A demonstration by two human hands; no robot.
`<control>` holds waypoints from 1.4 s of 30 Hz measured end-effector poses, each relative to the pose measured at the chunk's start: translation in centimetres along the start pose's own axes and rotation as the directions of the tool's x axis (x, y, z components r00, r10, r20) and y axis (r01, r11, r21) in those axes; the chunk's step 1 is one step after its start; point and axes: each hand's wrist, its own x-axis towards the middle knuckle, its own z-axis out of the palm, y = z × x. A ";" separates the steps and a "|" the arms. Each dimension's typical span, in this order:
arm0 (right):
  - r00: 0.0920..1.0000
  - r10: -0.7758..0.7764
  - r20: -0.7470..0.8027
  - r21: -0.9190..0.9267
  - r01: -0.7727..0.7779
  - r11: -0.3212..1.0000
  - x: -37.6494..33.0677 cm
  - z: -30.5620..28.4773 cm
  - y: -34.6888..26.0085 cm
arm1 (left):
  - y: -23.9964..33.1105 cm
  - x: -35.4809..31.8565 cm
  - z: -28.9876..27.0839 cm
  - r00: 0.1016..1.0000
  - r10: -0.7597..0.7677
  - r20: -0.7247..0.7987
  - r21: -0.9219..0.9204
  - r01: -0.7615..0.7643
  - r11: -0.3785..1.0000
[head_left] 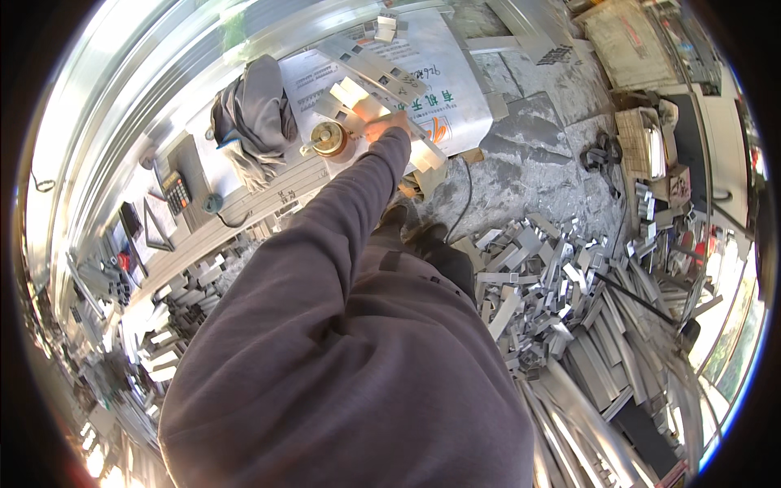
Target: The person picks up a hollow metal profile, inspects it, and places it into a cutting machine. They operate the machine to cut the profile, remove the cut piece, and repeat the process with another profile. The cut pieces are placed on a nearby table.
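My left hand (386,127) reaches over the work table in a dark sleeve. Its fingers are curled on a short pale aluminium profile piece (355,96), their tips partly lost in glare. Alongside lies a longer aluminium profile (382,75) with square cut-outs, slanting across a printed white sheet (465,85). Just left of my wrist stands a round brownish jar (329,140) with a metal-looking top. Small metal blocks (386,29) sit at the far end of the sheet. My right hand does not show.
A grey cloth garment (256,110) and a knitted glove (250,167) lie left on the table, with a calculator (175,192) farther left. Heaped aluminium offcuts (529,276) and long profiles (582,423) cover the floor at right. A black cable (467,195) runs down beside the table.
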 end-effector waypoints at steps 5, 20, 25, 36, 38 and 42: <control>0.988 -0.117 0.099 -0.071 0.124 0.990 7.7 -0.9 -7.1 | 2.4 2.0 2.8 0.941 -0.101 -0.324 0.217 0.177 0.960; 0.885 -0.312 0.345 -0.214 0.398 0.892 33.8 -6.9 -27.3 | 4.9 6.3 5.6 0.644 -0.128 -0.754 0.171 0.381 0.909; 0.847 -0.316 0.428 -0.144 0.409 0.901 37.9 -8.1 -29.3 | 4.0 9.2 7.6 0.435 -0.167 -0.885 0.062 0.464 0.883; 0.566 -0.465 0.681 0.011 0.627 0.779 41.4 6.7 -41.4 | 5.0 3.2 9.6 0.565 -0.238 -0.790 0.040 0.434 0.900; 0.527 -0.440 0.728 0.027 0.619 0.785 41.9 12.3 -45.2 | 5.3 1.9 9.1 0.629 -0.254 -0.734 0.033 0.407 0.913; 0.509 -0.500 0.701 0.154 0.576 0.803 41.7 22.3 -52.0 | 4.5 1.2 8.2 0.713 -0.231 -0.662 0.043 0.344 0.938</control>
